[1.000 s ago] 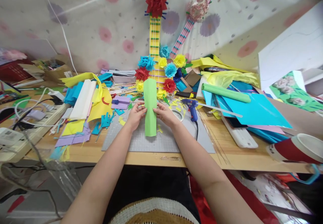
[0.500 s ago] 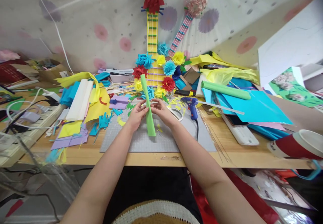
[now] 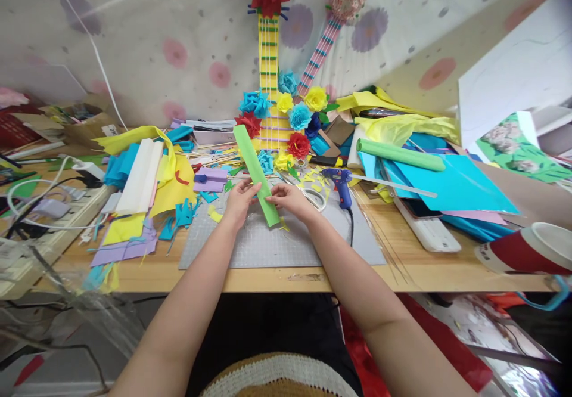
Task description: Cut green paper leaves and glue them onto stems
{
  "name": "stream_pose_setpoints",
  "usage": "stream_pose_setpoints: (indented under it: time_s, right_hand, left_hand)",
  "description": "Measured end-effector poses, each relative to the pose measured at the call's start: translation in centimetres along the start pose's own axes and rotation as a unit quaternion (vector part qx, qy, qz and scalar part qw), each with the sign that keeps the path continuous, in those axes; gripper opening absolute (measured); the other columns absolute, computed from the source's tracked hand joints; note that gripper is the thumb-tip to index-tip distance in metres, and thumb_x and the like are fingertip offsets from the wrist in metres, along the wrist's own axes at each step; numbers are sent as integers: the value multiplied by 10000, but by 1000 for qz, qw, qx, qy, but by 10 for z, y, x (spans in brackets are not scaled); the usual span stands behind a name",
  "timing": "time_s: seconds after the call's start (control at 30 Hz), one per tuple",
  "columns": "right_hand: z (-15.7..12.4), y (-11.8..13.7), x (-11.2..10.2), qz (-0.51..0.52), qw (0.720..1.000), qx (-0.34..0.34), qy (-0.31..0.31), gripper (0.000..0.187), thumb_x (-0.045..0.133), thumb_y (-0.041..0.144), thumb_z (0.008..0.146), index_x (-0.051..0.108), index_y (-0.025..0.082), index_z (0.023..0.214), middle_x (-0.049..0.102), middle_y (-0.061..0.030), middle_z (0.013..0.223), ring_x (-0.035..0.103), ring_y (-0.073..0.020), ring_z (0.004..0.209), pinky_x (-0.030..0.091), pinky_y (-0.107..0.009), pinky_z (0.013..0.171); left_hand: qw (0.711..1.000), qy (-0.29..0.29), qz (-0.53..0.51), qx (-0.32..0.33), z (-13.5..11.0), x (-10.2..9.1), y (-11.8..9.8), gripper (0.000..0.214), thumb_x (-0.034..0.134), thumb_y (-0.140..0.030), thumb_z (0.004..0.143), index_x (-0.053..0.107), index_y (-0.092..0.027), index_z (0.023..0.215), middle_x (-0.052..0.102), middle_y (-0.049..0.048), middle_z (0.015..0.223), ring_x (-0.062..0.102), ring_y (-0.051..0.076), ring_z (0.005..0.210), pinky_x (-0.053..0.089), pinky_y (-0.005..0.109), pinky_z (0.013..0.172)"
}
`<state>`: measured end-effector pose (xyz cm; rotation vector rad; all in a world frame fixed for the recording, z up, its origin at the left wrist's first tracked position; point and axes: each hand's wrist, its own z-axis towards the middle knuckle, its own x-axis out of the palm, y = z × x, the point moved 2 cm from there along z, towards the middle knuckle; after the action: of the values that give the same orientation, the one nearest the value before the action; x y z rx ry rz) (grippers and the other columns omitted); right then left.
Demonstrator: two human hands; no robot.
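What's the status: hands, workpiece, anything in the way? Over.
Left hand, right hand pinching light-green paper strip. Strip slanted over grey gridded mat. Blue corded glue gun to the right, clear of both hands.

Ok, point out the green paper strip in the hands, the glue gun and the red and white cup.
Green paper strip (image 3: 256,171), head view: middle of its face.
Glue gun (image 3: 342,185), head view: blue body.
Cup (image 3: 517,253), head view: red band.

A pale backdrop (image 3: 201,33), printed with pink and purple blooms, hangs behind a wooden table (image 3: 165,254). A white board (image 3: 513,66) slants at far right. A bright streak crosses the backdrop's upper left; its right side looks yellower.
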<state>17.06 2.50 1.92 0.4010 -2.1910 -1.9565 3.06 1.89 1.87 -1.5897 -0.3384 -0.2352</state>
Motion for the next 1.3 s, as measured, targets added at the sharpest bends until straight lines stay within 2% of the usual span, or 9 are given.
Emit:
stream_pose_setpoints:
  time_s: [0.1, 0.33, 0.57, 0.93, 1.1, 1.23, 1.3]
  right_hand:
    - [1, 0, -2, 10, 1000, 1, -1, 282, 746, 298, 546, 505, 187, 640, 544, 50, 574, 522, -93, 556, 438, -223, 522]
    - [-4, 1, 1, -35, 999, 26, 32, 277, 744, 299, 550, 510, 176, 633, 517, 54, 542, 467, -74, 498, 393, -206, 466]
    - [-3, 0, 0, -38, 998, 29, 27, 313, 766, 305, 521, 500, 175, 621, 504, 59, 518, 448, -66, 479, 365, -195, 440]
    - [1, -4, 2, -44, 999, 28, 2, 362, 774, 393, 516, 491, 184, 603, 490, 60, 475, 429, -69, 432, 346, -207, 406]
    - [1, -4, 3, -49, 998, 29, 28, 363, 776, 392, 502, 496, 178, 589, 496, 59, 472, 429, -66, 428, 340, -205, 412]
    - [-1, -3, 2, -63, 997, 11, 33, 346, 765, 370, 519, 480, 182, 579, 475, 73, 457, 417, -59, 424, 322, -197, 407]
    - [-2, -2, 2, -73, 996, 10, 58, 328, 751, 369, 543, 485, 181, 574, 486, 69, 472, 430, -61, 434, 336, -197, 412]
  left_hand:
    - [999, 26, 34, -27, -2, 2, 2, 373, 774, -362, 514, 662, -144, 795, 686, 40, 788, 614, 152, 672, 487, 267, 600]
    - [998, -27, 50, -21, -1, -2, 2, 336, 788, -346, 471, 680, -126, 700, 669, 38, 685, 585, 145, 589, 490, 281, 553]
    - [998, -9, 54, -41, -2, -1, 1, 321, 781, -345, 493, 675, -130, 708, 659, 33, 676, 588, 146, 586, 488, 268, 521]
    - [998, -22, 50, -44, 3, -4, 5, 322, 777, -369, 510, 656, -129, 688, 674, 54, 680, 616, 172, 612, 495, 283, 525]
    - [997, -57, 32, -35, 3, -6, 4, 313, 777, -348, 507, 661, -131, 701, 671, 40, 658, 600, 151, 574, 472, 254, 490]
    - [997, -41, 41, -53, 1, -3, 2, 331, 782, -353, 506, 668, -122, 714, 683, 66, 696, 625, 180, 620, 484, 274, 521]
    - [996, -34, 53, -59, 0, -2, 2, 340, 793, -347, 488, 669, -114, 703, 686, 81, 711, 637, 202, 650, 493, 294, 545]
